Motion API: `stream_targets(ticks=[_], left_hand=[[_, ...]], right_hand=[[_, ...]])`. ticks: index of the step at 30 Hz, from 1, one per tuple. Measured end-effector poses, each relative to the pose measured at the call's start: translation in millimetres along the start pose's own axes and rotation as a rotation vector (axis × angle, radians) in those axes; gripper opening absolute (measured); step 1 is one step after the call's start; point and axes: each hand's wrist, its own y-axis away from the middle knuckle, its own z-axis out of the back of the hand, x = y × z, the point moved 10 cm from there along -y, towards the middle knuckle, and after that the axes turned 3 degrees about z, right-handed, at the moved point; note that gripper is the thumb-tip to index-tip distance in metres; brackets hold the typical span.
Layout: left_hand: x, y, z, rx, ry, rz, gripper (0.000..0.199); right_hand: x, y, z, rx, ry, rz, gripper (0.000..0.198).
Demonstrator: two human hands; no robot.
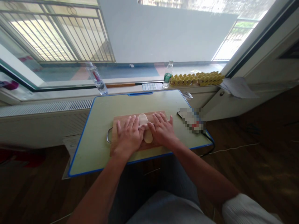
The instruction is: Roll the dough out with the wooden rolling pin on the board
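A pale, flattened oval of dough (148, 137) lies on a wooden cutting board (114, 141). Across the dough runs a thin, light-coloured rolling pin (145, 126), mostly covered by my hands. My left hand (131, 133) rests palm down on its left part, fingers stretched forward and spread. On the right part, my right hand (163, 127) presses down flat in the same way, its fingers also extended. Both thumbs point inward and come close to each other over the dough. A metal handle (108, 135) sticks out from the board's left side.
The board lies on a small pale green table (93, 149) with a blue rim. At its right is a pixelated object (192, 120) with a black cable. Two plastic bottles (97, 79) (168, 74) and yellow egg-carton-like trays (197, 79) stand on the window sill.
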Motion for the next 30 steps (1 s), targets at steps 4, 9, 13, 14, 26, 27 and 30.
stream_targets(ticks=[4, 9, 13, 14, 26, 27, 30], left_hand=[[6.5, -32.2, -1.5, 0.035, -0.019, 0.029, 0.062], [-2.7, 27.5, 1.0, -0.042, -0.004, -0.002, 0.065], [-21.6, 88.6, 4.5, -0.098, 0.002, -0.120, 0.064], [-23.6, 93.4, 4.7, -0.104, 0.004, -0.129, 0.064], [2.4, -27.3, -6.7, 0.046, 0.008, 0.035, 0.060], [1.7, -22.7, -6.1, 0.036, 0.008, 0.029, 0.061], [-3.9, 10.7, -4.2, -0.002, 0.016, -0.007, 0.062]], right_hand=[[2.7, -31.7, 0.5, 0.008, 0.020, 0.000, 0.051], [3.6, 17.8, 11.3, -0.019, 0.019, 0.029, 0.059], [6.3, 78.1, 13.7, -0.012, 0.017, 0.102, 0.063], [5.5, 85.5, 12.8, -0.011, 0.024, 0.104, 0.064], [-3.9, -32.4, -3.2, -0.015, 0.023, -0.032, 0.061], [-3.2, -28.9, -1.9, -0.020, 0.024, -0.025, 0.061], [0.5, 3.0, 5.9, -0.048, 0.027, 0.016, 0.061]])
